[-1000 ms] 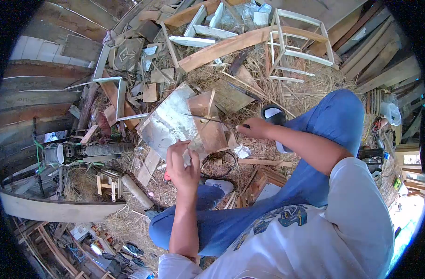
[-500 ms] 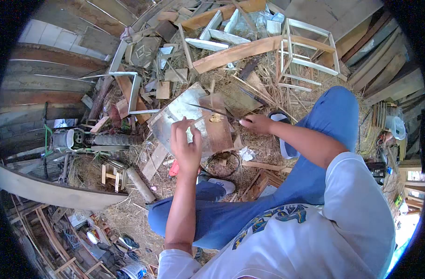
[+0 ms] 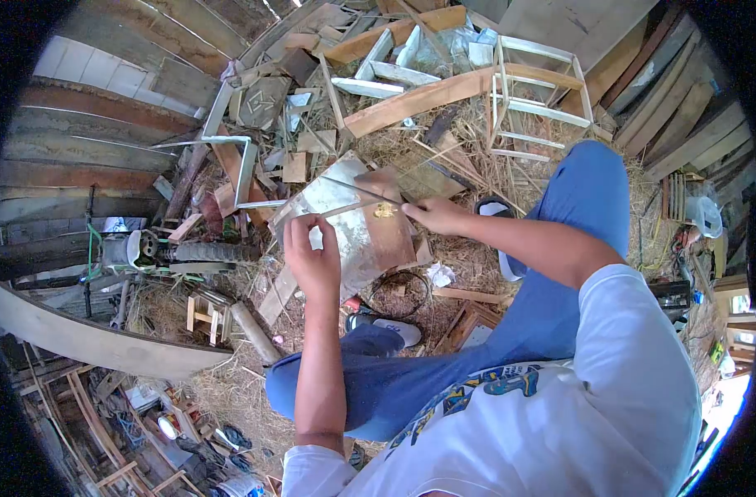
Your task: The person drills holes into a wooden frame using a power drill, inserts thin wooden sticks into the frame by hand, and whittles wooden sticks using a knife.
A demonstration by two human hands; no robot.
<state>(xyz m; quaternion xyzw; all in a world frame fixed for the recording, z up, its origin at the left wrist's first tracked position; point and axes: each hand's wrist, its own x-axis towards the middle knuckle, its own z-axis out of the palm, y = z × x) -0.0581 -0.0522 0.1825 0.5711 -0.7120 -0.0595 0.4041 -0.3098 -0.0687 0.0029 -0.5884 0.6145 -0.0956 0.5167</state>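
Observation:
My right hand (image 3: 438, 215) is closed around the handle of a long, thin-bladed knife (image 3: 357, 188). Its dark blade points left above a worn board (image 3: 308, 201) on the ground. The fingers of my left hand (image 3: 312, 253) pinch a slim wooden stick (image 3: 351, 208), which extends rightward just below the blade. Whether blade and stick touch, I cannot tell. Pale wood shavings (image 3: 384, 210) lie on the brown part of the board, near the knife's handle end.
Straw and wood scraps cover the ground. A white wooden frame (image 3: 539, 103) stands beyond the board, beside a long plank (image 3: 419, 103). A wheeled machine (image 3: 179, 251) is at left, and a dark ring (image 3: 399, 296) lies near my shoe (image 3: 397, 332).
My right hand and the knife have moved left, bringing the blade farther over the board. My left hand has shifted slightly left, still pinching the stick.

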